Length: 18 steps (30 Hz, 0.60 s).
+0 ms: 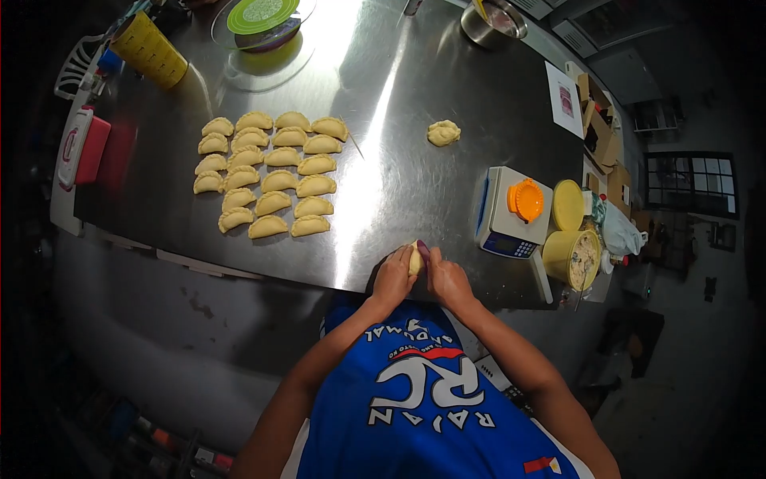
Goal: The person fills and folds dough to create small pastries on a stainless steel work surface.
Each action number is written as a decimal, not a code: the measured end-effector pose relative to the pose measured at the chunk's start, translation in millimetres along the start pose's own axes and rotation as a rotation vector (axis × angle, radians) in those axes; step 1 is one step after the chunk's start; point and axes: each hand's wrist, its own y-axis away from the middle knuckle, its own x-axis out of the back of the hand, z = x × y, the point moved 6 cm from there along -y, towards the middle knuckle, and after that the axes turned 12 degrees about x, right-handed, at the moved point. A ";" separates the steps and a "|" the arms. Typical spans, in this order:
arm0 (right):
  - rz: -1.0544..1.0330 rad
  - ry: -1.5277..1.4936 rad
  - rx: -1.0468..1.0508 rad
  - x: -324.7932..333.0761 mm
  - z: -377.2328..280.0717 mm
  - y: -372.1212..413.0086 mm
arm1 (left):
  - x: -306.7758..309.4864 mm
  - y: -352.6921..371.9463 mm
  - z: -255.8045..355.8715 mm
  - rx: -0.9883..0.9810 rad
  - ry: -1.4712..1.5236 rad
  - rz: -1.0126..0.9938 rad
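My left hand (392,276) is closed around a pale dough dumpling (415,261) at the table's near edge. Close beside it, my right hand (449,279) grips a small purple tool (424,250) that lies against the dumpling's right side. Fingers cover most of the tool, so its exact kind is hidden. To the left, rows of crimped half-moon dumplings (276,180) rest on the steel table (399,191). A loose lump of dough (444,133) sits farther back, to the right of the rows.
Right of my hands stands a kitchen scale (511,243) with an orange dumpling mould (525,200) on it. Beside it are a yellow tub of filling (571,259) and its lid (568,205). A steel pot (492,30), yellow container (150,49) and pink box (82,149) stand around the edges.
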 end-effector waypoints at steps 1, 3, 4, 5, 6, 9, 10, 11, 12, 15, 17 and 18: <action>-0.008 -0.006 0.000 -1.2 3.4 -2.8 | 0.0 -0.9 -0.4 0.010 -0.001 -0.003; -0.048 -0.010 0.000 -2.8 10.8 -8.4 | -0.2 -0.9 1.2 0.008 -0.026 -0.004; -0.053 -0.012 0.001 -4.0 12.3 -9.8 | 0.2 -0.9 2.0 0.013 -0.025 -0.005; -0.057 0.000 0.036 -5.4 12.1 -12.7 | 0.8 -1.8 2.8 0.016 -0.027 -0.007; -0.063 0.009 0.069 -7.3 10.3 -14.4 | 0.8 -1.1 2.2 0.022 -0.030 -0.011; -0.056 0.047 0.091 -14.7 5.3 -20.1 | 0.7 -1.5 0.8 0.040 -0.049 -0.010; -0.060 0.043 0.093 -16.9 4.6 -23.1 | 0.3 -2.2 0.1 0.045 -0.051 -0.010; -0.055 0.052 0.107 -18.4 3.7 -26.9 | 0.9 -2.3 -0.2 0.044 -0.038 0.005; -0.048 0.061 0.120 -19.6 2.7 -30.4 | 1.7 -1.8 0.0 0.042 -0.026 0.020; -0.080 0.119 0.101 -25.4 0.6 -40.9 | 2.3 -0.6 -0.9 0.063 -0.038 -0.018; -0.065 0.131 0.112 -29.0 0.2 -46.8 | 3.9 -0.3 0.3 0.038 -0.037 0.007; -0.057 0.144 0.119 -30.7 -0.8 -48.1 | 4.6 1.6 0.5 0.015 -0.029 0.026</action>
